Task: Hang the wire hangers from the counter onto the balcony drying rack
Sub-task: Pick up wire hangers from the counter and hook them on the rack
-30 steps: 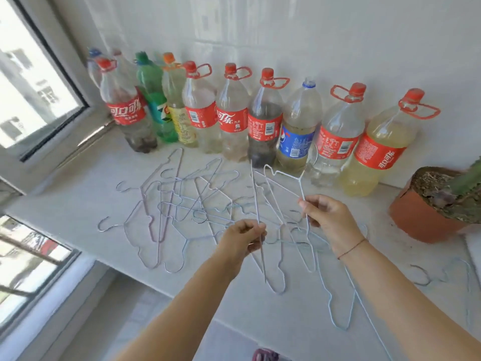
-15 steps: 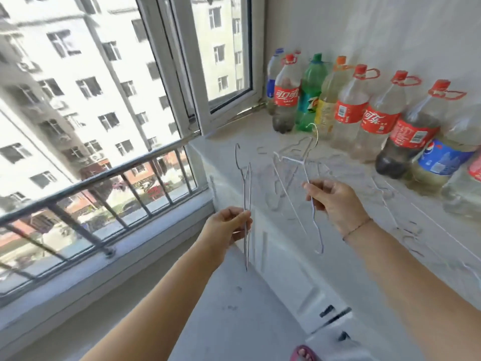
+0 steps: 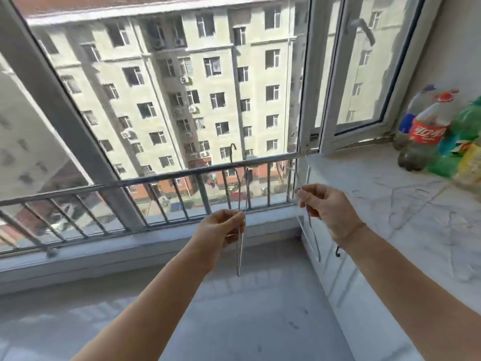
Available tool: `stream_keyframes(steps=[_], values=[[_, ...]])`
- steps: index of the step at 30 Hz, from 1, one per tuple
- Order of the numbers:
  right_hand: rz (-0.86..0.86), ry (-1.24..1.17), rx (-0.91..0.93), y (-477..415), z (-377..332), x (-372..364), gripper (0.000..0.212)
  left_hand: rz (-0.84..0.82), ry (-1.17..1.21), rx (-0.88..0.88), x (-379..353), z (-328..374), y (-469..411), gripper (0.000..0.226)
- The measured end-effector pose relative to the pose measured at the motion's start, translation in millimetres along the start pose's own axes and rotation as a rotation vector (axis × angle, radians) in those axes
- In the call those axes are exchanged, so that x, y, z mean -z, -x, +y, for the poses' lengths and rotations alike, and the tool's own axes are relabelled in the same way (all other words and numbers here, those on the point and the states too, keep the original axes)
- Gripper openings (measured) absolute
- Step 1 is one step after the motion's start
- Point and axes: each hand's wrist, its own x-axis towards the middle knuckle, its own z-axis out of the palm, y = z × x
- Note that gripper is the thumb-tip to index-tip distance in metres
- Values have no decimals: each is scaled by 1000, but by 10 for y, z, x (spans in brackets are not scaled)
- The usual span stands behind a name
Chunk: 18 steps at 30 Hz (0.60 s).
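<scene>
My left hand point(image 3: 221, 231) grips a thin wire hanger point(image 3: 240, 246) seen edge-on; its hook rises in front of the window railing and its bottom hangs below my fist. My right hand point(image 3: 326, 208) holds a second wire hanger point(image 3: 313, 238), which dangles next to the counter's corner. Both hands are held up in front of the grey metal railing point(image 3: 161, 177) across the window. More wire hangers point(image 3: 406, 201) lie flat on the white counter point(image 3: 364, 173) at the right, pale and hard to make out. No drying rack is in sight.
Plastic drink bottles point(image 3: 426, 134) stand at the counter's far end against the wall. An open white window sash point(image 3: 335, 82) juts inward above the counter. A thick grey window post point(image 3: 59, 108) slants at the left. Below is the grey balcony floor point(image 3: 234, 308).
The view has swung left from the counter and bottles to the window and railing. Both hands lifted a hanger each off the counter and carried them along.
</scene>
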Motion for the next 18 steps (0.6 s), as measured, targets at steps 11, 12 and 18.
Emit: stream_keyframes(steps=[11,12,18], values=[[-411,-75,58,-93,-520,-1215,15,372,154,-117,926,490,851,6],[-437,-77,72,-85,-563,-1329,13,398,156,-128,1000,528,927,8],[-571,-110,119,50,-842,-2093,7,490,149,-171,1494,828,1385,16]])
